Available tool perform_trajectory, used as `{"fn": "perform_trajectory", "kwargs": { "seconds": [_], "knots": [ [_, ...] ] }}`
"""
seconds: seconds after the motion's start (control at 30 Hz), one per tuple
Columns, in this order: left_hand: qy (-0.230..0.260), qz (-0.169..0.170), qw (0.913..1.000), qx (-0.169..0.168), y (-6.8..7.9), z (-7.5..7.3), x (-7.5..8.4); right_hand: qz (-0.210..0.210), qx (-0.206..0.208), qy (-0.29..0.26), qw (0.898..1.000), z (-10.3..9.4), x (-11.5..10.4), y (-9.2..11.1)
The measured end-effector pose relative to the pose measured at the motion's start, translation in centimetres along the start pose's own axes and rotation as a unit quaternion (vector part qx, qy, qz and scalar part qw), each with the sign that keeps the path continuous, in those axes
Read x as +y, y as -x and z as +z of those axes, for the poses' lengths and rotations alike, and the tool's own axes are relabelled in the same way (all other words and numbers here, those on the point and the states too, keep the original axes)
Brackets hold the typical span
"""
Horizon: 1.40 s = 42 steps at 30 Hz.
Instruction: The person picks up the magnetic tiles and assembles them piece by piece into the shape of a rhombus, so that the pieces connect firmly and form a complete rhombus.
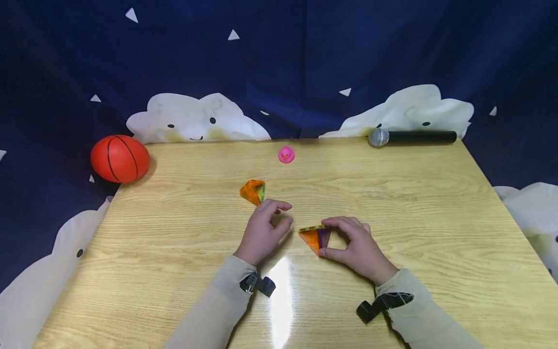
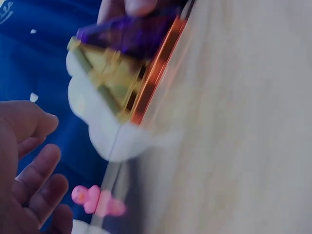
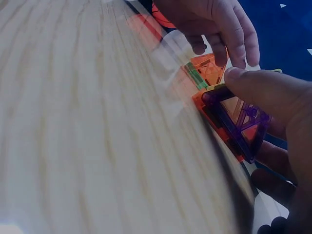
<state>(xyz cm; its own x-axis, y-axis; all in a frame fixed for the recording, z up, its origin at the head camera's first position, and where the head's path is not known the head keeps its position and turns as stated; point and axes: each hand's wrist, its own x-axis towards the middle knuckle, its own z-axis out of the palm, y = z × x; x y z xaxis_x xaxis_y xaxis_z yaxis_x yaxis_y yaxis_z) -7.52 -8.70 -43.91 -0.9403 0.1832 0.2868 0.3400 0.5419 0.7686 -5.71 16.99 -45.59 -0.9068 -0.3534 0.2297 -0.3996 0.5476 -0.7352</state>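
My right hand (image 1: 355, 247) pinches a small structure of triangular magnetic tiles (image 1: 310, 238) between thumb and fingers. It joins an orange, a yellow and a purple translucent triangle; the orange one lies flat on the table in the left wrist view. The purple tile (image 3: 239, 124) is under my right thumb in the right wrist view. To the left, my left hand (image 1: 263, 230) hovers with loosely bent fingers and nothing between them, apart from the held tiles. Just beyond it sits a second tile structure (image 1: 250, 192), orange with a green side.
A pink rubber duck (image 1: 286, 155) stands at the table's back middle. The red ball (image 1: 119, 159) rests at the back left corner, and a black microphone (image 1: 418, 137) lies along the back right edge. Behind the wooden table (image 1: 427, 203) hangs a dark blue curtain (image 1: 279, 63).
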Motion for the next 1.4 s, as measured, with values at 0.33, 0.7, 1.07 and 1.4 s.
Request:
{"fn": "perform_trajectory", "kwargs": {
  "seconds": [0.33,0.7,1.07,1.4],
  "knots": [
    [0.011,0.014,0.9904,0.137,-0.8,-1.5,-1.8,0.003,0.001,-0.003,1.000,0.0,0.0,0.1],
    [0.021,-0.054,0.9787,0.197,-1.4,-2.6,-3.9,0.001,0.000,0.000,1.000,-0.1,0.0,0.1],
    [0.039,-0.149,0.9781,0.140,-2.7,-3.6,-5.7,0.011,-0.006,-0.006,1.000,0.0,-0.1,0.2],
    [0.016,-0.155,0.9804,0.120,-3.6,-3.3,-6.0,0.019,-0.007,-0.003,1.000,0.0,-0.3,0.0]
  ]
}}
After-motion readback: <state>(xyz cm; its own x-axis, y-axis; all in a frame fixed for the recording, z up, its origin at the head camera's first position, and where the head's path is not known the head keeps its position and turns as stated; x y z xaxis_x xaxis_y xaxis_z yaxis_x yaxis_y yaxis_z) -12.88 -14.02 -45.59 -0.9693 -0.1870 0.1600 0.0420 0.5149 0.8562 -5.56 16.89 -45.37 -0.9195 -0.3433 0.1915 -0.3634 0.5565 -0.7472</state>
